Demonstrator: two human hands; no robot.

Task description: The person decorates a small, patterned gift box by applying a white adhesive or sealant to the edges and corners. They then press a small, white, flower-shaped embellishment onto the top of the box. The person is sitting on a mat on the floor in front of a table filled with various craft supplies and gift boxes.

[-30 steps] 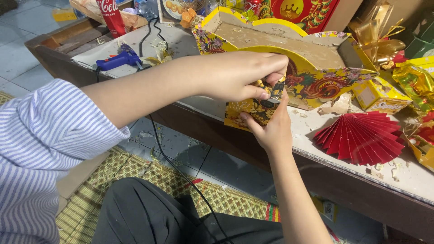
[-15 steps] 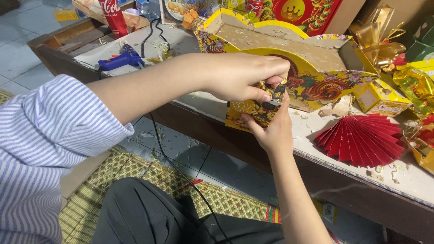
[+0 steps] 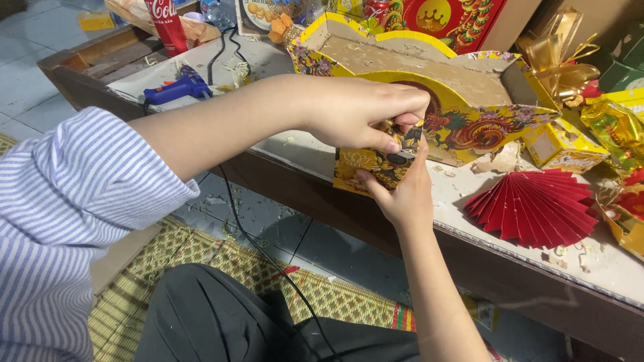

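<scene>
yellow printed paper box (image 3: 365, 167), covered in gold and dark floral pattern, sits right at the front edge of the worktable (image 3: 590, 261), and both hands are on it. the left hand (image 3: 359, 110) comes in from above with its fingers curled down over the top of the box, thumb and fingertips pinched shut on the upper edge. the right hand (image 3: 402, 194) comes up from below the table edge, palm against the side of the box, thumb pressed on the front face, so it's closed around the box too. there's a small dark bit right where the fingers meet, can't tell what it is. just behind the box is a bigger cardboard boat-shaped piece (image 3: 429, 74) with yellow trim and a red and gold dragon print on its side, touching or nearly touching the small box. to the right on the table lies a red pleated paper fan (image 3: 533, 208), spread open flat, and past it a small yellow box (image 3: 560, 144) and some gold foil ribbon (image 3: 557, 57). over on the far left of the table is a blue glue gun (image 3: 178, 87) with a black cord (image 3: 235, 201) running down off the edge to the floor, and a red can (image 3: 164, 23) stands behind it. the striped sleeve (image 3: 60, 221) fills the lower left.
</scene>
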